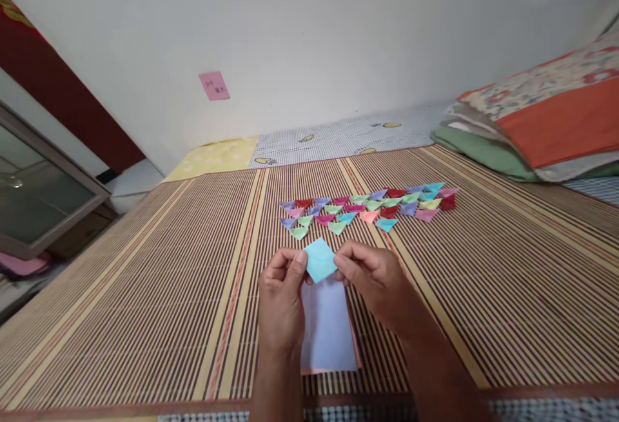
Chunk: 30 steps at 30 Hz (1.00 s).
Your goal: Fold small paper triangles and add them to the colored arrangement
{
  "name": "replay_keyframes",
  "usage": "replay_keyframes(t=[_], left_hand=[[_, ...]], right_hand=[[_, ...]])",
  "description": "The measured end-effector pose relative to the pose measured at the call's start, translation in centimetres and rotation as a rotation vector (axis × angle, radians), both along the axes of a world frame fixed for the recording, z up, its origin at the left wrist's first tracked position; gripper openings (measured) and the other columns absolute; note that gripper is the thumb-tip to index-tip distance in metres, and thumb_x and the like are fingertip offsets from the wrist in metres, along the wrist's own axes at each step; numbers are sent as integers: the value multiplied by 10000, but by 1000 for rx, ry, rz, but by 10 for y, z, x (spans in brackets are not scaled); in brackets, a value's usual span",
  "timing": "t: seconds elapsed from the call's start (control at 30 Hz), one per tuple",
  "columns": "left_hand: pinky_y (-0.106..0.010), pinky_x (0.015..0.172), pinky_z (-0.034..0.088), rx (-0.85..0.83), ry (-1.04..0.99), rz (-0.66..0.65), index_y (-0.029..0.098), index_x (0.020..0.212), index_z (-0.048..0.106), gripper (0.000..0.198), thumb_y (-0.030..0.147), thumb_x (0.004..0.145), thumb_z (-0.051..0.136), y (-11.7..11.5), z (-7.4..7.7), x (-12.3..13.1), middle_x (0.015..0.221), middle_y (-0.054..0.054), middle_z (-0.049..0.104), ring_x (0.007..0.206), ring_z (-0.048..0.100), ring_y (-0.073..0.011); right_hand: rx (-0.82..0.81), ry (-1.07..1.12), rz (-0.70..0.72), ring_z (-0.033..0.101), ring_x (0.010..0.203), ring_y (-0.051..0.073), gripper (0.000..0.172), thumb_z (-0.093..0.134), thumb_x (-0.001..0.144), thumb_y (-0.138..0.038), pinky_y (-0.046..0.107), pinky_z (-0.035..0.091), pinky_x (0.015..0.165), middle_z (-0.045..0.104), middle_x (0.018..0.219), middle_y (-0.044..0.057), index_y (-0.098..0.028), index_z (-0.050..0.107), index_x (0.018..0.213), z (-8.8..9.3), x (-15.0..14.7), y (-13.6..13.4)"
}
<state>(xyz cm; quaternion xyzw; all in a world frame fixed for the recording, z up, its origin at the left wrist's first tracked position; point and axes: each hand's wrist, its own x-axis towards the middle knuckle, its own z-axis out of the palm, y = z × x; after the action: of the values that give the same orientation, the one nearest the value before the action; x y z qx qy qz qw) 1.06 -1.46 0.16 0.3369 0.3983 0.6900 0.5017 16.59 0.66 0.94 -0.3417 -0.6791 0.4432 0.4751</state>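
Observation:
A small light blue piece of folded paper [320, 260] is held up between both hands. My left hand [285, 280] pinches its left corner between thumb and fingers. At the right corner, my right hand [370, 274] grips it the same way. Below the hands lies a stack of paper sheets [329, 332], pale lavender on top with a pinkish edge showing beneath. Beyond the hands, several small folded paper triangles [347, 218] in blue, green, pink, red and yellow are set out in rows.
A striped woven mat [193, 293] spreads under everything. Stacked pillows and bedding [556, 113] sit at the back right. A pink note [214, 86] is on the white wall. At the left stands a framed glass panel [39, 180].

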Motion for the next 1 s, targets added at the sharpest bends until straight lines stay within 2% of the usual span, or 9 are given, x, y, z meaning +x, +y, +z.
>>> replay_keyframes(t=[0.17, 0.27, 0.37, 0.43, 0.57, 0.67, 0.9, 1.0], left_hand=[[-203, 583, 411, -38, -154, -4, 168, 711, 610, 300, 342, 749, 852, 0, -3, 5, 633, 35, 570, 589, 486, -93], [-192, 577, 401, -23, -55, 26, 168, 720, 610, 284, 348, 801, 815, 0, -4, 4, 622, 44, 547, 582, 463, -84], [-196, 586, 407, 23, 87, 39, 163, 726, 624, 266, 347, 847, 773, -1, -5, 1, 640, 35, 556, 606, 475, -90], [-202, 588, 412, 34, 109, 34, 162, 724, 624, 270, 352, 848, 770, -2, -4, 0, 649, 29, 562, 615, 486, -96], [-207, 579, 413, -10, -29, -1, 167, 690, 586, 312, 355, 796, 811, -2, -1, 2, 616, 37, 543, 582, 478, -94], [-208, 587, 421, -29, -71, -22, 169, 682, 576, 326, 352, 772, 830, -1, 0, 4, 602, 40, 545, 571, 479, -91], [-206, 554, 404, -12, 47, -40, 170, 733, 601, 289, 368, 810, 795, -2, 0, -3, 622, 35, 565, 571, 496, -97], [-193, 536, 388, 1, 129, -14, 169, 716, 593, 300, 368, 804, 800, -2, 1, -5, 611, 40, 556, 561, 485, -90]], right_hand=[[85, -90, -4, 515, 623, 122, 299, 496, 1020, -306, 260, 389, 594, 531, 665, -34, -202, 549, 744, -1, -3, -2], [61, -91, 5, 502, 609, 119, 317, 480, 1027, -322, 259, 379, 584, 520, 656, -37, -202, 538, 740, -2, -3, -2], [4, -74, 31, 422, 576, 111, 307, 572, 980, -357, 255, 330, 538, 438, 631, -57, -207, 511, 719, -2, -4, -2], [-7, -72, 30, 384, 560, 107, 320, 599, 961, -346, 256, 304, 523, 401, 615, -64, -209, 490, 694, -3, -4, -2], [-53, -24, 139, 518, 615, 117, 286, 561, 988, -306, 255, 401, 595, 553, 661, -32, -197, 554, 723, -6, -2, 0], [-122, 27, 200, 546, 613, 117, 279, 577, 978, -305, 250, 425, 594, 590, 665, -24, -194, 570, 723, -9, 1, 1], [-167, 0, 268, 534, 612, 118, 309, 596, 968, -345, 252, 407, 585, 586, 655, -16, -182, 597, 705, -11, 3, 3], [-197, 30, 198, 507, 634, 118, 295, 630, 949, -395, 251, 388, 591, 554, 672, -28, -185, 601, 744, -14, 1, 5]])
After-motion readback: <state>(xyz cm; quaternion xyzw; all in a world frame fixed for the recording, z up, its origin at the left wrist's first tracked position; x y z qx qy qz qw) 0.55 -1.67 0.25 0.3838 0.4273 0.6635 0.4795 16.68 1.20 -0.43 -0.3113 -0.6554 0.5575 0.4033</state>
